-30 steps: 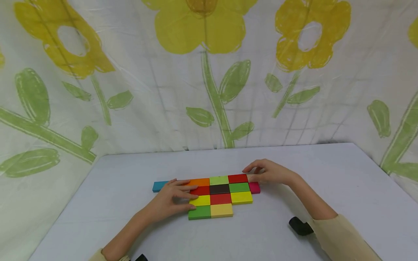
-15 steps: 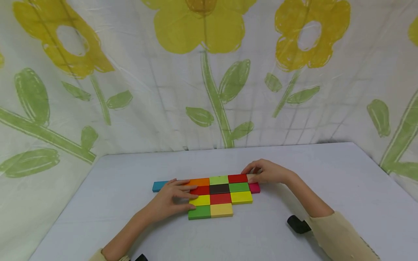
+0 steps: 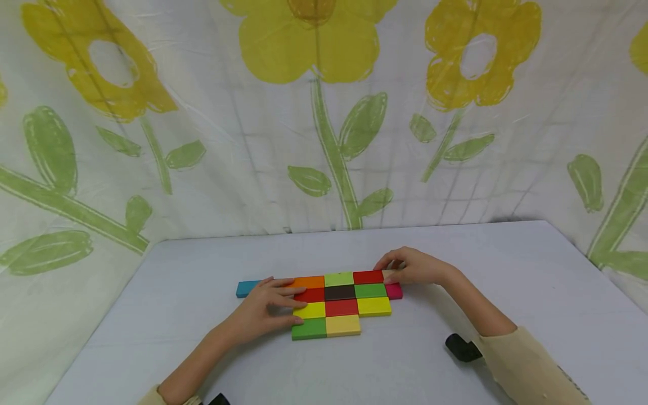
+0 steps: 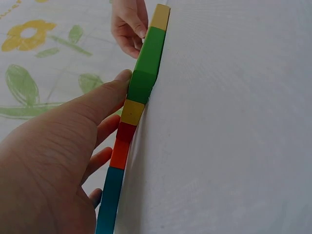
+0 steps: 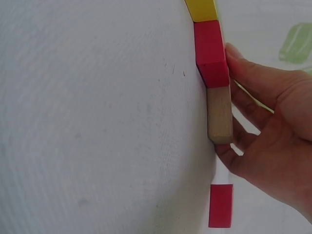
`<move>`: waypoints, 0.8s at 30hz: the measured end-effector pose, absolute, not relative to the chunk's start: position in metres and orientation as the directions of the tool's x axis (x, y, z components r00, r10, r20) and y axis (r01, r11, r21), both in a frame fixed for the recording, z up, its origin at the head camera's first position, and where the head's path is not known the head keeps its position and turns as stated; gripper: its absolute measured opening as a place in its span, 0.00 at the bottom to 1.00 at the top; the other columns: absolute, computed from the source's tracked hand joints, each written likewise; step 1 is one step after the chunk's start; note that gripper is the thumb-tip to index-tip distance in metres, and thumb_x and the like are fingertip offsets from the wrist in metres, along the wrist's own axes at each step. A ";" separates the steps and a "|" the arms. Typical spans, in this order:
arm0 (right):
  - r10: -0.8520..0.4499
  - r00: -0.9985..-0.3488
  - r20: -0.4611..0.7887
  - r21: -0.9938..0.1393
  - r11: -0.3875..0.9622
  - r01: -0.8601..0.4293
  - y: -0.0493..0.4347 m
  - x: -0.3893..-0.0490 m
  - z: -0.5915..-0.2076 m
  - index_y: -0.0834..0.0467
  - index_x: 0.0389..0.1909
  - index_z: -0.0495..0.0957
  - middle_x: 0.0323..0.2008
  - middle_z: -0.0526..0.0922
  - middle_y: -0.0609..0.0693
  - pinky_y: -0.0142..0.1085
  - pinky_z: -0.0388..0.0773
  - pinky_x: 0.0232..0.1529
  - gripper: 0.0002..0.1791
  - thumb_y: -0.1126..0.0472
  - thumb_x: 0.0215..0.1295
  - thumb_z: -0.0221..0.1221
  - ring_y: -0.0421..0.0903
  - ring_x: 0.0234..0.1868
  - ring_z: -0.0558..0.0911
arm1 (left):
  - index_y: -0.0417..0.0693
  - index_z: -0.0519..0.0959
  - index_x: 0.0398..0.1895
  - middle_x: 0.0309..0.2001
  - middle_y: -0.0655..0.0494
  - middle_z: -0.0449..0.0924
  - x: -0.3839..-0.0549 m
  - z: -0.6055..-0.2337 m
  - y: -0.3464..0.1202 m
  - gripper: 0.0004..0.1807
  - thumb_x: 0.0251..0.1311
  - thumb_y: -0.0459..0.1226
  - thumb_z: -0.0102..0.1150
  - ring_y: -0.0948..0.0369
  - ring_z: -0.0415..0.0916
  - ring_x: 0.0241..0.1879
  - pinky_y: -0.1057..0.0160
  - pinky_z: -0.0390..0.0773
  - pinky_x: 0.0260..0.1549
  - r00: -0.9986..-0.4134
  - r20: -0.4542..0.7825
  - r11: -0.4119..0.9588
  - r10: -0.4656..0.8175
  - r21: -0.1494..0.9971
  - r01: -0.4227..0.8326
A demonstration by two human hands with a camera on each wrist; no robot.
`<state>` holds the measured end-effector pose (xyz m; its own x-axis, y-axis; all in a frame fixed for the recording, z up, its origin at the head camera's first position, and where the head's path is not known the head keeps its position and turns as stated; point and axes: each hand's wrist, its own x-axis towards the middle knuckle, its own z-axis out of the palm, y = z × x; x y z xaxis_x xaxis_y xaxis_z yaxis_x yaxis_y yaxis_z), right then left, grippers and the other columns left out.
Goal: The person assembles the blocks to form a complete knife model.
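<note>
Flat coloured wooden blocks lie edge to edge in rows, among them a black block [image 3: 340,293], a yellow block [image 3: 374,306] and a green block [image 3: 309,329]. My left hand [image 3: 263,315] rests on the left side of the rows, fingers spread over the orange block [image 3: 310,282], a red block [image 3: 310,295] and others. At the back right, my right hand [image 3: 419,266] holds a plain wood block [image 5: 220,117] between thumb and curled fingers. It sits beside the pink-red block [image 3: 394,291], whose side the thumb overlaps in the right wrist view.
A blue block [image 3: 247,289] extends the back row leftward, partly behind the left hand. The white table [image 3: 202,264] ends at a flower-printed curtain [image 3: 253,197]. A black device [image 3: 463,348] is attached near the right sleeve [image 3: 526,365].
My right hand has shifted very slightly left since one second ago, and more of the plain wood block shows. The left hand stays put on the blocks.
</note>
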<state>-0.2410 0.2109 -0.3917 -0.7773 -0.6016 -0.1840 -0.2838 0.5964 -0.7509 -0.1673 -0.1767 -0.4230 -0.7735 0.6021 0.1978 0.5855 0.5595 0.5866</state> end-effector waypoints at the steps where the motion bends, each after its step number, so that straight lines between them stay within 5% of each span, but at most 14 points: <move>1: -0.604 -0.776 -0.181 -0.751 0.595 -0.287 0.211 -0.241 -0.392 0.63 0.57 0.84 0.52 0.85 0.55 0.38 0.82 0.48 0.17 0.61 0.71 0.66 0.51 0.52 0.78 | 0.56 0.90 0.55 0.65 0.53 0.83 -0.167 -0.423 -0.177 0.19 0.63 0.48 0.75 0.40 0.70 0.73 0.24 0.54 0.71 -0.773 0.198 0.560 0.602 0.586 0.586; 18: -0.590 -0.803 -0.082 -0.764 0.555 -0.330 0.217 -0.235 -0.399 0.63 0.60 0.82 0.58 0.84 0.58 0.42 0.81 0.56 0.19 0.58 0.74 0.64 0.54 0.56 0.80 | 0.57 0.90 0.56 0.65 0.53 0.83 -0.168 -0.423 -0.178 0.19 0.63 0.49 0.74 0.41 0.69 0.73 0.23 0.54 0.71 -0.775 0.184 0.568 0.604 0.583 0.581; 24: -0.564 -0.825 -0.020 -0.781 0.524 -0.339 0.228 -0.227 -0.398 0.65 0.62 0.81 0.60 0.84 0.61 0.35 0.82 0.54 0.21 0.59 0.73 0.66 0.55 0.57 0.82 | 0.57 0.90 0.56 0.65 0.53 0.83 -0.168 -0.423 -0.177 0.19 0.63 0.50 0.74 0.41 0.69 0.73 0.23 0.54 0.71 -0.772 0.189 0.561 0.607 0.586 0.585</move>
